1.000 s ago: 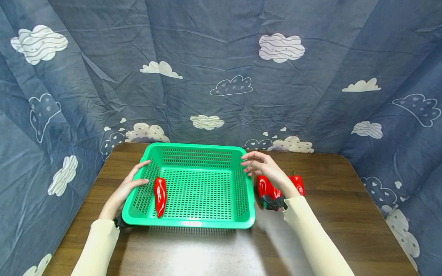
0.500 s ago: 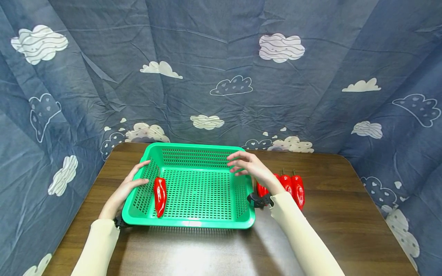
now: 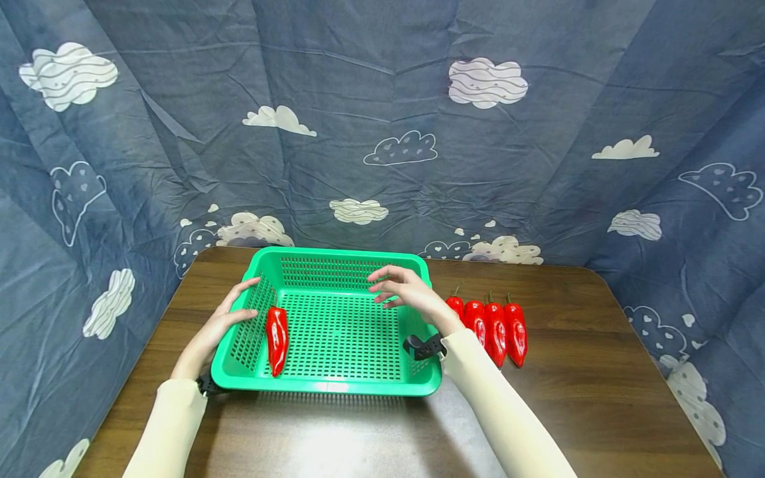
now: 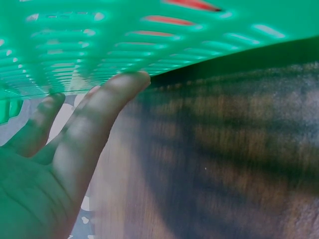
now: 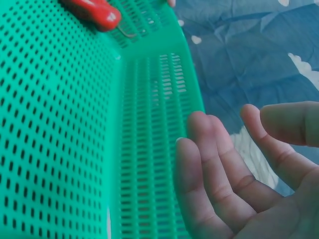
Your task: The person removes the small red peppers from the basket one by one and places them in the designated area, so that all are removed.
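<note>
A green plastic basket (image 3: 335,386) with slotted walls stands on the table. Inside it, toward the left wall, lies one long red pepper (image 3: 277,340), its stem pointing at the far side. My left hand (image 3: 216,332) rests at the basket's left rim with its fingers extended; in the left wrist view the fingers (image 4: 89,134) reach up to the slotted green plastic. Over the right part of the basket hovers my right hand (image 3: 412,297), fingers loosely bent and nothing between them. Right of the basket several more red peppers (image 3: 516,335) lie side by side, partly covered by the right forearm.
The brown wooden table (image 3: 574,372) has rounded far corners. A blue-grey curtain (image 3: 382,186) with cloud prints hangs behind and at both sides. Black straps circle both wrists, the right strap (image 3: 424,346) showing above the basket.
My right hand has moved left from the basket's right rim to over its inside, uncovering more of the peppers on the table. The left hand, basket and pepper inside have stayed put.
</note>
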`<state>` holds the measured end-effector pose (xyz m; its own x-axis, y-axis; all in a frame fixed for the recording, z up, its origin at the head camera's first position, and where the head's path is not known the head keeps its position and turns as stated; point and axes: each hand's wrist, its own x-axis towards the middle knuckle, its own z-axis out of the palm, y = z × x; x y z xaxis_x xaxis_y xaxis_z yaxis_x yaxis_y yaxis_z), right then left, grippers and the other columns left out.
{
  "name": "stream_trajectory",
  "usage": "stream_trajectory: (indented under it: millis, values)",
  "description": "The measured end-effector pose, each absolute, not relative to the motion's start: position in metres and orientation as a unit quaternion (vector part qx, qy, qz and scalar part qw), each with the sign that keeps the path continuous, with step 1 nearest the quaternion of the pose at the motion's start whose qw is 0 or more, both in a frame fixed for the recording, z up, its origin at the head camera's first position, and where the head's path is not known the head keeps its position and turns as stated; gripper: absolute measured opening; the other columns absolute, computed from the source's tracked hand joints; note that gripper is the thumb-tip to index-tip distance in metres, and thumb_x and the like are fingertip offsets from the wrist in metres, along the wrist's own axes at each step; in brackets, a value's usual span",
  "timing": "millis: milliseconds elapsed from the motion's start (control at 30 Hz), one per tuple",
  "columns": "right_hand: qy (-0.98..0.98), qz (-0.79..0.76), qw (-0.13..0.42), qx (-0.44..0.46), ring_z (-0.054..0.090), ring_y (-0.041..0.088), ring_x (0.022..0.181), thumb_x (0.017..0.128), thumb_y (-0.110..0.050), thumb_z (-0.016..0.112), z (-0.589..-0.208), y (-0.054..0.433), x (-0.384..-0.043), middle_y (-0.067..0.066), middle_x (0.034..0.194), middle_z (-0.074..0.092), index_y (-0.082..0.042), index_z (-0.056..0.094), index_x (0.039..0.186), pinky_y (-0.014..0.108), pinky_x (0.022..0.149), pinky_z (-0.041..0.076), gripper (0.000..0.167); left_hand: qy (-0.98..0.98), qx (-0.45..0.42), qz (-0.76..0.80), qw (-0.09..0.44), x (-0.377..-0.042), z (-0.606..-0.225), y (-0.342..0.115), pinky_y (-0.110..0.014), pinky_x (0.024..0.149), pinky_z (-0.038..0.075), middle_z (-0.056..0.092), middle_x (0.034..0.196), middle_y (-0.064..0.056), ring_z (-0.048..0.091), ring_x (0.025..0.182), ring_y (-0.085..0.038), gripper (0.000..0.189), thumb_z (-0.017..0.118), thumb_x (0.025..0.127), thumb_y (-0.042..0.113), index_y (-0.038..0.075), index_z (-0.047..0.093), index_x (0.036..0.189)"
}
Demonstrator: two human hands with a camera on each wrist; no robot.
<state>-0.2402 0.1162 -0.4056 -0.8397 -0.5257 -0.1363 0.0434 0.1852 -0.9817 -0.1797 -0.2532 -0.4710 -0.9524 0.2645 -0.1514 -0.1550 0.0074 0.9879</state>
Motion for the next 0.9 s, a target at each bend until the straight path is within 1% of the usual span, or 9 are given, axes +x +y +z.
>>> stream_trajectory:
  millis: [133, 200, 267, 367, 500, 633, 800, 900]
  values:
    - [0.732, -0.617, 0.24, -0.162, 0.054, 0.051, 0.104, 0.096, -0.006, 0.046, -0.408, 0.107, -0.239, 0.031, 0.121, 0.055, 0.007, 0.052, 0.126, 0.058, 0.088, 0.044, 0.033, 0.699, 0.04, 0.699, 0.146, -0.18, -0.471, -0.253, -0.05, 0.079, 0.049, 0.009, 0.15, -0.014, 0.049, 0.106, -0.042, 0.062, 0.047, 0.099, 0.013, 0.026, 0.018, 0.152]
    - [0.733, -0.614, 0.242, -0.16, 0.054, 0.05, 0.104, 0.096, -0.006, 0.047, -0.409, 0.102, -0.239, 0.028, 0.118, 0.058, 0.007, 0.053, 0.125, 0.057, 0.088, 0.045, 0.032, 0.701, 0.04, 0.698, 0.144, -0.181, -0.471, -0.253, -0.049, 0.079, 0.049, 0.009, 0.151, -0.014, 0.048, 0.107, -0.042, 0.062, 0.047, 0.098, 0.013, 0.026, 0.019, 0.152]
    - [0.733, -0.615, 0.245, -0.158, 0.054, 0.05, 0.104, 0.096, -0.006, 0.048, -0.41, 0.098, -0.239, 0.025, 0.115, 0.061, 0.005, 0.055, 0.123, 0.057, 0.087, 0.045, 0.03, 0.7, 0.041, 0.698, 0.143, -0.181, -0.471, -0.252, -0.049, 0.079, 0.049, 0.009, 0.151, -0.013, 0.048, 0.108, -0.042, 0.062, 0.047, 0.098, 0.013, 0.026, 0.019, 0.152]
    - [0.735, -0.611, 0.25, -0.153, 0.055, 0.048, 0.105, 0.096, -0.007, 0.048, -0.411, 0.092, -0.239, 0.023, 0.115, 0.061, 0.002, 0.057, 0.122, 0.056, 0.088, 0.046, 0.028, 0.699, 0.045, 0.7, 0.142, -0.181, -0.471, -0.252, -0.049, 0.08, 0.049, 0.009, 0.151, -0.015, 0.047, 0.11, -0.042, 0.062, 0.047, 0.098, 0.012, 0.026, 0.018, 0.152]
    - [0.733, -0.61, 0.26, -0.156, 0.055, 0.046, 0.106, 0.097, -0.009, 0.048, -0.414, 0.087, -0.24, 0.026, 0.119, 0.058, 0.002, 0.056, 0.123, 0.055, 0.089, 0.045, 0.029, 0.701, 0.047, 0.698, 0.141, -0.18, -0.471, -0.253, -0.048, 0.08, 0.049, 0.009, 0.151, -0.015, 0.046, 0.11, -0.04, 0.062, 0.048, 0.098, 0.013, 0.026, 0.019, 0.152]
    - [0.728, -0.612, 0.268, -0.152, 0.055, 0.046, 0.107, 0.096, -0.008, 0.049, -0.416, 0.08, -0.24, 0.026, 0.12, 0.058, 0.0, 0.057, 0.122, 0.055, 0.09, 0.044, 0.028, 0.706, 0.044, 0.693, 0.136, -0.18, -0.472, -0.253, -0.046, 0.08, 0.048, 0.008, 0.151, -0.013, 0.047, 0.109, -0.038, 0.062, 0.049, 0.098, 0.013, 0.026, 0.019, 0.152]
    - [0.728, -0.609, 0.278, -0.145, 0.055, 0.046, 0.107, 0.096, -0.007, 0.048, -0.417, 0.07, -0.238, 0.027, 0.121, 0.057, 0.003, 0.054, 0.124, 0.053, 0.089, 0.046, 0.03, 0.69, 0.039, 0.709, 0.143, -0.179, -0.472, -0.252, -0.049, 0.081, 0.049, 0.015, 0.148, -0.018, 0.048, 0.109, -0.038, 0.062, 0.048, 0.099, 0.012, 0.028, 0.019, 0.151]
    - [0.727, -0.608, 0.284, -0.143, 0.056, 0.045, 0.107, 0.097, -0.006, 0.048, -0.419, 0.064, -0.238, 0.027, 0.121, 0.057, 0.004, 0.053, 0.126, 0.052, 0.089, 0.047, 0.031, 0.688, 0.039, 0.71, 0.144, -0.179, -0.472, -0.252, -0.05, 0.08, 0.049, 0.016, 0.147, -0.018, 0.049, 0.109, -0.039, 0.062, 0.048, 0.098, 0.012, 0.028, 0.019, 0.151]
